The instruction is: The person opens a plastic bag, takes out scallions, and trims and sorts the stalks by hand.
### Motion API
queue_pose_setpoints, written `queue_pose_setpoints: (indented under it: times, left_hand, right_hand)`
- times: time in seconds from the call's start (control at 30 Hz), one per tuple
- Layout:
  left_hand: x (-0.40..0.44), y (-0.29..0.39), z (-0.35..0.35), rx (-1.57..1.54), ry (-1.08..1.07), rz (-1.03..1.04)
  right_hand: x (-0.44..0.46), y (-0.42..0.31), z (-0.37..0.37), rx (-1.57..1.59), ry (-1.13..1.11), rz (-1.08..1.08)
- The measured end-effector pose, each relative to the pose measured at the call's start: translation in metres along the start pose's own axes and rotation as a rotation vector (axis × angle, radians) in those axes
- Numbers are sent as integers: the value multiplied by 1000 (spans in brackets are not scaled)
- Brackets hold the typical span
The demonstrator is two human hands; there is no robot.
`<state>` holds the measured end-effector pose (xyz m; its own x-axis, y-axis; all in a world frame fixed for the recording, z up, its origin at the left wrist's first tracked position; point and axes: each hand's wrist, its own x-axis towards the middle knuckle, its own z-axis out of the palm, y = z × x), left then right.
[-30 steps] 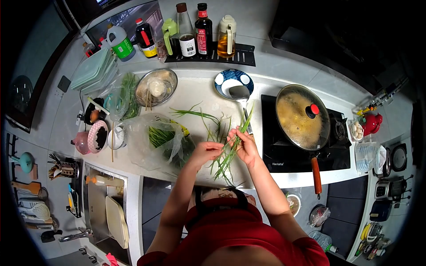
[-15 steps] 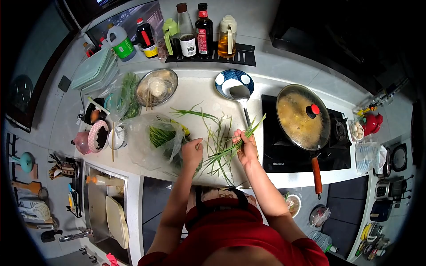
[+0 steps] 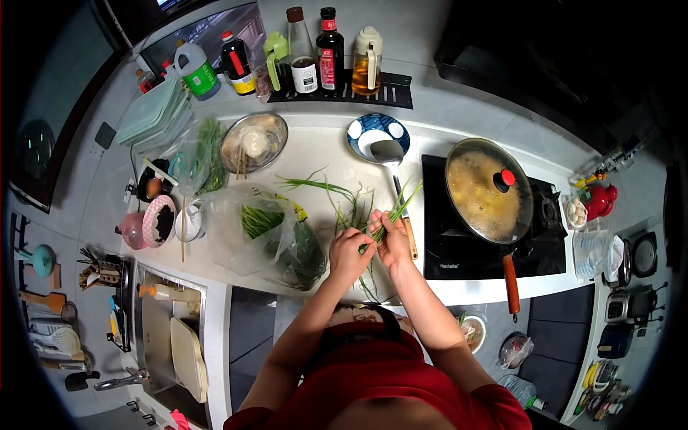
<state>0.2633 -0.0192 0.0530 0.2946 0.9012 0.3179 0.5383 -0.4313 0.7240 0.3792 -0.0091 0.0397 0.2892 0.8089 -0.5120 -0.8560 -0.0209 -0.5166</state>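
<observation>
A small bunch of green chives [image 3: 402, 206] is gripped in my right hand [image 3: 393, 246], its tips pointing up and to the right. My left hand [image 3: 349, 252] meets it from the left, fingers pinched on the lower part of the same bunch. Loose chives [image 3: 342, 192] lie scattered on the pale counter just beyond both hands. To the left of my left hand, a clear plastic bag [image 3: 233, 247] holds more chives and something dark green. A spatula [image 3: 388, 152] leans on a blue-and-white bowl [image 3: 357, 130], its wooden handle close by my right hand.
On the black cooktop [image 3: 450, 252] to the right sits a lidded pan [image 3: 489, 193] with bubbling food, its handle jutting toward me. A metal bowl [image 3: 285, 137] with dough is at the back left. Sauce bottles [image 3: 330, 54] line the wall shelf. A sink [image 3: 154, 326] lies front left.
My left hand has moved right, from beside the plastic bag to the bunch in my right hand. The bunch has shifted slightly down and left.
</observation>
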Motion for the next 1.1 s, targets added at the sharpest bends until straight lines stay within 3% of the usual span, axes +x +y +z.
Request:
queue_pose_setpoints:
  times: [0.07, 0.17, 0.2, 0.3, 0.4, 0.63, 0.83, 1.1]
  left_hand:
    - [1, 2, -4, -47, 3, 61]
    - [1, 14, -19, -419, 13, -136]
    - [1, -2, -17, -366, 90, -38]
    - [12, -30, -32, -258, 249, -186]
    - [15, -43, -42, 181, 237, -44]
    - [12, -3, -26, -78, 83, -47]
    - [7, -4, -2, -67, 2, -48]
    - [5, -21, 0, -433, -107, -254]
  right_hand:
    - [3, 0, -4, -13, 0, -17]
    - [19, -4, -20, -11, 41, -46]
    - [20, -9, -22, 3, 33, -10]
    - [16, -18, -22, 4, -22, 91]
    - [9, -22, -16, -17, -123, 148]
    - [0, -10, -9, -30, -226, 180]
    - [-6, -8, -5, -58, -245, 167]
    - [-7, -17, -8, -101, -209, 182]
